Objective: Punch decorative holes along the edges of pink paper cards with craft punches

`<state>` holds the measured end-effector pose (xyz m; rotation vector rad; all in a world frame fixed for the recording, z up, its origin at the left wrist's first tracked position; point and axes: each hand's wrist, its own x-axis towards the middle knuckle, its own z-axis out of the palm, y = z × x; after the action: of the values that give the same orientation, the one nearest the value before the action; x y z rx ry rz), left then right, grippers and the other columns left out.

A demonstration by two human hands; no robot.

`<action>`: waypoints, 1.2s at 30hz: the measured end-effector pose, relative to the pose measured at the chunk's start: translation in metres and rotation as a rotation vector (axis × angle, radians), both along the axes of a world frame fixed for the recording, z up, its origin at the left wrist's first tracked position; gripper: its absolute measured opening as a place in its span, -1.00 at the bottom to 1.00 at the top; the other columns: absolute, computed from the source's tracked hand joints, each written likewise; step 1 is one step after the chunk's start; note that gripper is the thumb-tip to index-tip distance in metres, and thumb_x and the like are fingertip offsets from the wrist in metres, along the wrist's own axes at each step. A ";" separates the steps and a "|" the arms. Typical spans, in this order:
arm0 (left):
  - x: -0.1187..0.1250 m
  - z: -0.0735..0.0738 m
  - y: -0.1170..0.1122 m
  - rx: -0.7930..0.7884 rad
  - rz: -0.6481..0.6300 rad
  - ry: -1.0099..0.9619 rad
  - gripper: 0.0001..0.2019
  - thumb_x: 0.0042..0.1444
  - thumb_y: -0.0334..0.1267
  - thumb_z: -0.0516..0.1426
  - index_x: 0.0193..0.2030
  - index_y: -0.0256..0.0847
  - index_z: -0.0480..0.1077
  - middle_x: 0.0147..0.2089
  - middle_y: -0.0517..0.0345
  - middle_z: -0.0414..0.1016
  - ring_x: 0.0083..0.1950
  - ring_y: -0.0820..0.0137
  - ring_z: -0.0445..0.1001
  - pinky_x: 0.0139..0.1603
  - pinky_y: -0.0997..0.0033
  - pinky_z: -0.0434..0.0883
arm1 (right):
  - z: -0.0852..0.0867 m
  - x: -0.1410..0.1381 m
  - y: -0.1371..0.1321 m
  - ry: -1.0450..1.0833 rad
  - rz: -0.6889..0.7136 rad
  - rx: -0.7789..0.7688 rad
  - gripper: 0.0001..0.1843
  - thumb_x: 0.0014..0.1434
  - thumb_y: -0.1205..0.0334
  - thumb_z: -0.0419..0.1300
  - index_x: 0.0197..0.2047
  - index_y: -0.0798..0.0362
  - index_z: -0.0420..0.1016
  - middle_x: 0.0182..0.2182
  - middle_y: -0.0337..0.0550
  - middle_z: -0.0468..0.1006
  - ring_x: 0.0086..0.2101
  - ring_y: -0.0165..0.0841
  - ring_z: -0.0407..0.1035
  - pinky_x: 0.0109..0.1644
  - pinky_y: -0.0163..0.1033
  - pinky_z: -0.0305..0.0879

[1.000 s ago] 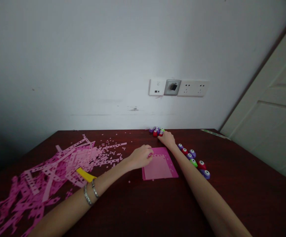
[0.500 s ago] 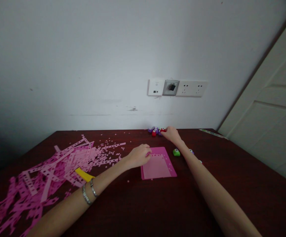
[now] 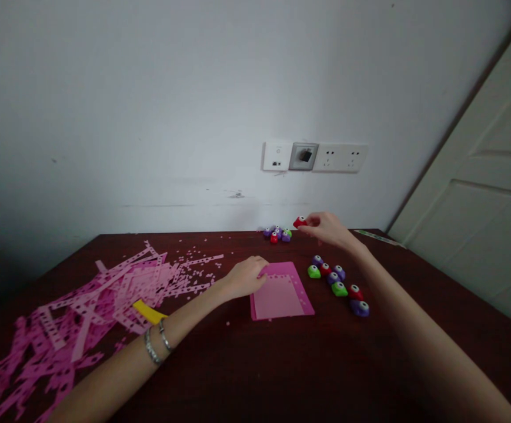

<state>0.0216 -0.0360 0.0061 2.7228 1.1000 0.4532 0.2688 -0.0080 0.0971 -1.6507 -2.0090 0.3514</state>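
Between the fingertips and thumb of my right hand [image 3: 328, 228], a small red craft punch [image 3: 300, 222] is held up off the table near the wall. My left hand [image 3: 247, 276] is closed at the upper left edge of a stack of pink paper [image 3: 277, 296]; its fingertips are partly hidden. A paler sheet with small punched holes along its top and right lies over a darker pink one. Just below my right hand, several purple, red and green punches [image 3: 286, 235] cluster against the wall. More punches [image 3: 339, 288] stand in a slanting group right of the paper.
Pink strips full of punched holes [image 3: 100, 305] are heaped on the left, with tiny paper bits [image 3: 196, 267] scattered beside them. A yellow strip [image 3: 148, 312] lies near my left wrist. At the back right is a flat patterned strip [image 3: 381, 238]. Sockets [image 3: 341, 158] are on the wall.
My right hand has lifted the red punch from the cluster by the wall and moved slightly right. The right forearm has swung right, uncovering the nearer punches. My left hand stays on the paper.
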 end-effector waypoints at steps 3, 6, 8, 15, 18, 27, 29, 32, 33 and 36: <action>0.000 -0.002 0.001 0.003 0.004 0.002 -0.70 0.09 -0.35 -0.04 -0.03 -0.28 0.30 0.02 -0.02 0.36 0.07 0.30 0.30 0.07 0.27 0.29 | 0.010 0.001 -0.012 0.022 0.051 -0.005 -0.70 0.05 0.03 0.14 -0.43 0.13 0.42 -0.59 -0.20 0.44 -0.70 -0.50 0.26 -0.64 -0.40 0.18; 0.000 -0.004 0.003 0.004 0.002 -0.006 -0.71 0.09 -0.35 -0.04 -0.05 -0.28 0.32 0.02 -0.01 0.36 0.06 0.30 0.31 0.07 0.27 0.29 | 0.016 0.001 -0.021 0.038 0.083 -0.007 -0.70 0.04 0.02 0.15 -0.43 0.12 0.40 -0.58 -0.21 0.42 -0.70 -0.52 0.24 -0.66 -0.40 0.16; -0.001 -0.005 0.003 0.000 0.000 -0.007 -0.71 0.09 -0.35 -0.04 -0.05 -0.28 0.33 0.01 -0.01 0.37 0.06 0.30 0.31 0.07 0.28 0.30 | 0.019 0.000 -0.027 0.052 0.107 -0.007 -0.69 0.04 0.00 0.15 -0.43 0.12 0.40 -0.57 -0.21 0.41 -0.69 -0.52 0.23 -0.67 -0.41 0.16; -0.003 -0.001 0.002 -0.011 0.011 -0.016 -0.67 0.09 -0.33 -0.04 0.01 -0.27 0.28 0.01 -0.02 0.37 0.03 0.30 0.33 0.06 0.26 0.30 | 0.015 0.002 -0.050 0.018 0.157 -0.008 -0.68 0.08 -0.01 0.11 -0.41 0.11 0.41 -0.52 -0.17 0.45 -0.62 -0.49 0.25 -0.56 -0.37 0.17; -0.004 0.000 0.002 -0.025 0.022 -0.011 -0.68 0.10 -0.30 -0.04 0.00 -0.27 0.29 0.00 -0.03 0.38 0.03 0.29 0.34 0.06 0.25 0.30 | 0.007 0.006 -0.054 -0.001 0.183 -0.006 -0.71 0.08 0.02 0.11 -0.43 0.10 0.40 -0.53 -0.18 0.46 -0.56 -0.44 0.29 -0.48 -0.35 0.18; -0.008 0.001 0.008 -0.016 0.033 -0.009 -0.71 0.09 -0.32 -0.04 -0.08 -0.28 0.35 -0.09 -0.02 0.42 -0.05 0.31 0.37 -0.03 0.32 0.31 | -0.032 0.015 -0.057 -0.009 0.247 -0.137 -0.69 0.05 0.00 0.11 -0.41 0.10 0.38 -0.51 -0.19 0.45 -0.54 -0.43 0.29 -0.52 -0.35 0.18; -0.009 0.003 0.008 -0.024 0.039 0.007 -0.74 0.08 -0.32 -0.04 -0.15 -0.28 0.38 -0.14 -0.01 0.43 -0.10 0.32 0.38 -0.09 0.35 0.32 | -0.038 0.016 -0.056 -0.012 0.256 -0.169 -0.69 0.04 -0.01 0.11 -0.43 0.10 0.36 -0.51 -0.19 0.44 -0.55 -0.42 0.29 -0.55 -0.35 0.18; -0.009 0.004 0.007 -0.039 0.051 0.028 -0.77 0.08 -0.31 -0.05 -0.25 -0.27 0.40 -0.22 0.01 0.43 -0.19 0.35 0.38 -0.19 0.40 0.31 | -0.045 0.017 -0.054 -0.010 0.273 -0.189 -0.70 0.03 0.00 0.12 -0.45 0.10 0.35 -0.51 -0.18 0.43 -0.54 -0.41 0.31 -0.55 -0.34 0.23; -0.010 0.004 0.008 -0.045 0.060 0.029 -0.77 0.08 -0.30 -0.05 -0.27 -0.27 0.41 -0.23 0.01 0.42 -0.21 0.36 0.38 -0.21 0.41 0.31 | -0.047 0.017 -0.053 -0.005 0.275 -0.201 -0.70 0.03 0.00 0.12 -0.45 0.10 0.34 -0.51 -0.18 0.42 -0.55 -0.42 0.31 -0.56 -0.34 0.24; -0.012 0.001 0.010 -0.061 0.094 0.032 -0.79 0.06 -0.28 -0.03 -0.29 -0.26 0.40 -0.23 0.02 0.42 -0.23 0.37 0.38 -0.26 0.42 0.29 | -0.054 0.018 -0.050 0.035 0.273 -0.271 -0.68 0.03 -0.02 0.13 -0.43 0.10 0.33 -0.50 -0.18 0.41 -0.57 -0.43 0.31 -0.64 -0.37 0.26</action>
<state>0.0098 -0.0264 0.0071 2.6434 1.2335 0.3848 0.2872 -0.0582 0.0435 -1.5062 -2.2428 0.7752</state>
